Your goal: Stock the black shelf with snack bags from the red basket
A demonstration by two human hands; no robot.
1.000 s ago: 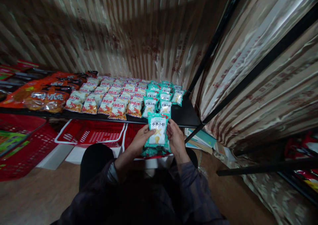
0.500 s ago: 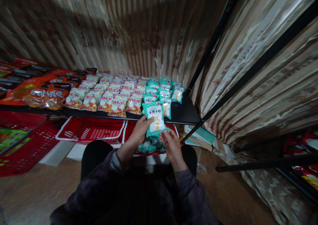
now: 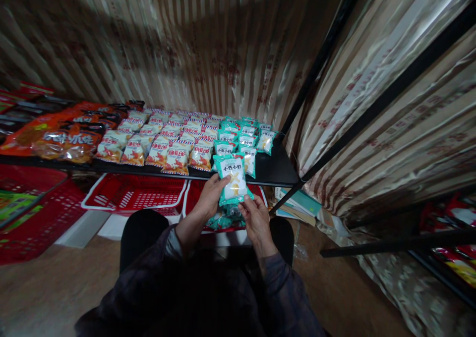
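Observation:
A teal and white snack bag (image 3: 232,180) is held up between my hands, just in front of the shelf edge. My left hand (image 3: 208,196) grips its left side, thumb across the front. At its lower right corner, my right hand (image 3: 255,221) pinches the edge between thumb and fingers. Behind it, several matching teal bags (image 3: 246,141) lie in rows on the black shelf (image 3: 278,166). Below my hands, more teal bags (image 3: 223,219) sit in a red basket (image 3: 192,193), partly hidden by my hands.
White and orange snack bags (image 3: 174,156) fill the shelf's middle, with orange bags (image 3: 74,141) farther left. Red baskets (image 3: 137,196) stand under the shelf. A black shelf post (image 3: 316,166) rises at right, near books (image 3: 303,200) on the floor. Striped curtain (image 3: 230,44) hangs behind.
Both hands keep hold of the teal snack bag, which has shifted very slightly. The view has turned a little; the rows on the shelf look the same.

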